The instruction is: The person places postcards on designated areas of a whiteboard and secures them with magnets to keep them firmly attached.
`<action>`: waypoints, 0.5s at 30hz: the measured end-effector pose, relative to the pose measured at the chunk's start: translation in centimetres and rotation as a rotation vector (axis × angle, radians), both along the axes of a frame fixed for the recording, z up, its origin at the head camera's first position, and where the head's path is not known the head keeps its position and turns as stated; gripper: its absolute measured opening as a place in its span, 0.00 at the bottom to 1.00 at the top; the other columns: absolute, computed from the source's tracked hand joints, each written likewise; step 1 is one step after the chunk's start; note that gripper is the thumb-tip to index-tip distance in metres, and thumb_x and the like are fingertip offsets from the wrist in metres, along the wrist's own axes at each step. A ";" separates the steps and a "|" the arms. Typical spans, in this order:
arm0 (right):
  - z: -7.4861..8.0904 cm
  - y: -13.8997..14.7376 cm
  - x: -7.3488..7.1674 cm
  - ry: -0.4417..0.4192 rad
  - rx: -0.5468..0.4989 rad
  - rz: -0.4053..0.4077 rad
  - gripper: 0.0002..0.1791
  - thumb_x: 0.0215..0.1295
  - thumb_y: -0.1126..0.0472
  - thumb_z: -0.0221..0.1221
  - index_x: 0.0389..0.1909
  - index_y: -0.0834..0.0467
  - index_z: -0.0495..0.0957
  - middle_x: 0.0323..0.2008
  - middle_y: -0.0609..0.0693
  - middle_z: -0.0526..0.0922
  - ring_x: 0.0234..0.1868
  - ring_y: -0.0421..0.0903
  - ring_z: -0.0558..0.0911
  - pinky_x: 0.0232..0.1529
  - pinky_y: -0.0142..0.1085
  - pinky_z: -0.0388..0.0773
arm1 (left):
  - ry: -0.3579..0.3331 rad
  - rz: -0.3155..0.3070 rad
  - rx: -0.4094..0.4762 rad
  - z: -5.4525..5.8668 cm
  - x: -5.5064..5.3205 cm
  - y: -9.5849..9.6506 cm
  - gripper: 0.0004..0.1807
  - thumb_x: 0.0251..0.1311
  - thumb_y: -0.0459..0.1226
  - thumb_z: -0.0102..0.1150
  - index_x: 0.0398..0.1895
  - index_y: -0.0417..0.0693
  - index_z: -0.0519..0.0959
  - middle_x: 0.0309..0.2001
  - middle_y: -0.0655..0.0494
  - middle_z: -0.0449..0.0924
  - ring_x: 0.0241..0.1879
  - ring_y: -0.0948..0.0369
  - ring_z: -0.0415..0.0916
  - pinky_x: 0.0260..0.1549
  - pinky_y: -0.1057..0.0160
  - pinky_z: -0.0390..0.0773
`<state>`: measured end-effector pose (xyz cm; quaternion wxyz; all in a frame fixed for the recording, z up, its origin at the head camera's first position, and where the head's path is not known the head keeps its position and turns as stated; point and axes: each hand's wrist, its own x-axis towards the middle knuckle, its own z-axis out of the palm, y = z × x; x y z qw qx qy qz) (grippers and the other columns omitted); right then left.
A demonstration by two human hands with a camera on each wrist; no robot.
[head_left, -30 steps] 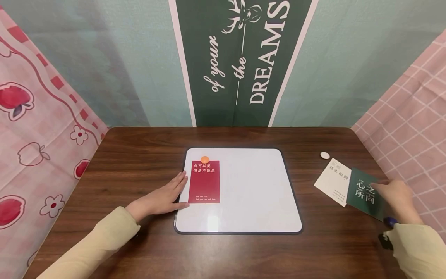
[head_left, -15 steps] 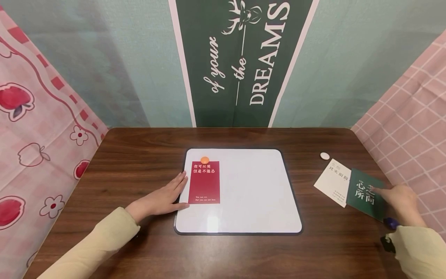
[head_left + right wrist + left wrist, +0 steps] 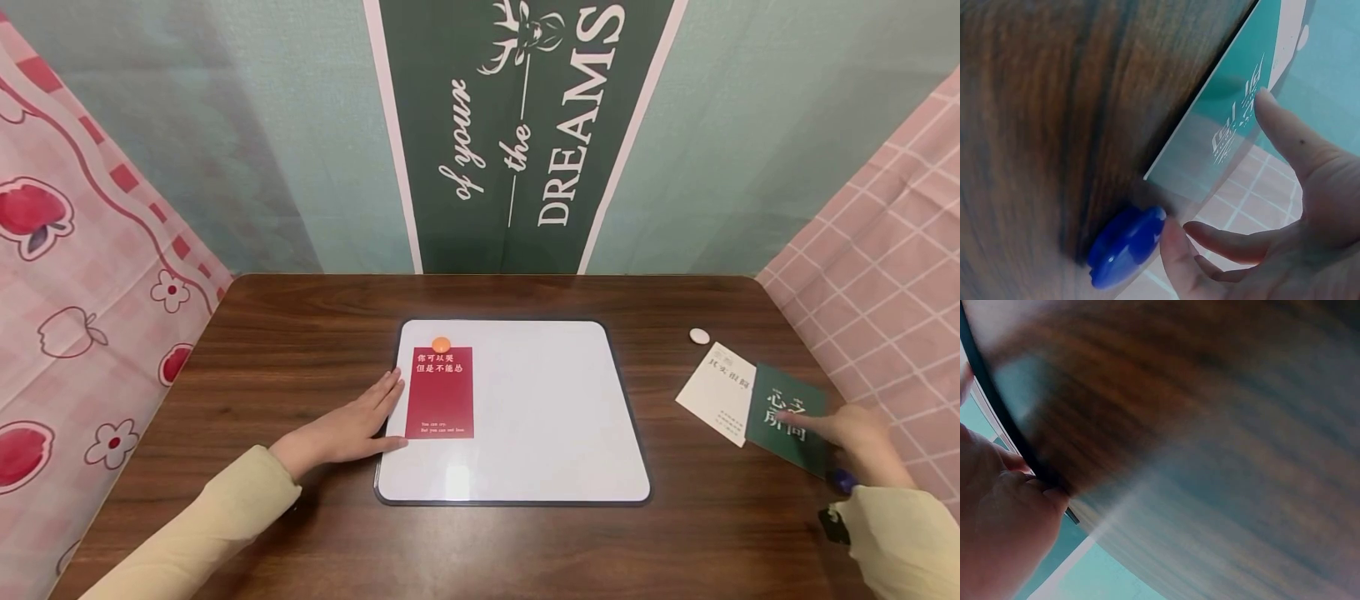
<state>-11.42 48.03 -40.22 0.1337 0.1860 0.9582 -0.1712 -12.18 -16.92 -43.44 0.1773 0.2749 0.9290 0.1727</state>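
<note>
In the head view my left hand (image 3: 356, 425) lies against the left edge of a whiteboard (image 3: 551, 417), its fingertips and thumb on the frame. A red card (image 3: 441, 400) lies on the board with an orange round magnet (image 3: 441, 344) at its top edge. My right hand (image 3: 866, 433) is over the right end of a green card (image 3: 787, 417), one digit stretched out onto its lettering. In the right wrist view the other fingers are bent, close beside a shiny blue rounded object (image 3: 1127, 247); whether they touch it I cannot tell.
A white card (image 3: 716, 396) lies partly under the green card. Beyond it is a white round magnet (image 3: 699, 336). All rest on a brown wooden table (image 3: 300, 333), with a curtain (image 3: 322, 167) behind and pink cloths at both sides.
The stretched-out digit of my right hand has slid left and nearer across the green card, with the hand lowering slightly. My left hand and the whiteboard have stayed put.
</note>
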 end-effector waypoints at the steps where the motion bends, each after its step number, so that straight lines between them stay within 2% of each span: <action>1: -0.1 0.0 0.0 -0.008 -0.014 -0.004 0.37 0.48 0.33 0.59 0.17 0.67 0.69 0.15 0.50 0.64 0.18 0.45 0.68 0.20 0.34 0.67 | 0.000 0.000 0.001 0.0 0.0 0.0 0.50 0.55 0.59 0.51 0.71 0.41 0.44 0.72 0.46 0.36 0.70 0.50 0.37 0.59 0.50 0.62; 8: -0.2 -0.2 -0.8 -0.071 -0.073 -0.115 0.45 0.42 0.34 0.65 0.28 0.77 0.65 0.22 0.58 0.67 0.21 0.47 0.74 0.22 0.35 0.75 | 0.005 -0.001 -0.001 -0.1 0.0 0.1 0.50 0.55 0.59 0.50 0.71 0.40 0.44 0.72 0.46 0.36 0.70 0.50 0.36 0.59 0.50 0.61; 13: -0.3 -0.2 -1.1 -0.075 -0.136 -0.192 0.52 0.35 0.37 0.69 0.35 0.82 0.62 0.28 0.63 0.66 0.25 0.51 0.74 0.25 0.38 0.77 | 0.008 -0.001 -0.002 -0.2 0.0 0.1 0.50 0.55 0.59 0.50 0.71 0.41 0.44 0.72 0.46 0.36 0.70 0.50 0.36 0.59 0.50 0.62; 15: -0.3 -0.2 -1.2 -0.071 -0.134 -0.203 0.51 0.34 0.37 0.70 0.35 0.81 0.62 0.27 0.63 0.66 0.25 0.51 0.74 0.25 0.38 0.77 | 0.011 0.000 -0.006 -0.3 -0.1 0.1 0.50 0.55 0.60 0.50 0.71 0.41 0.44 0.72 0.46 0.36 0.70 0.50 0.36 0.59 0.50 0.62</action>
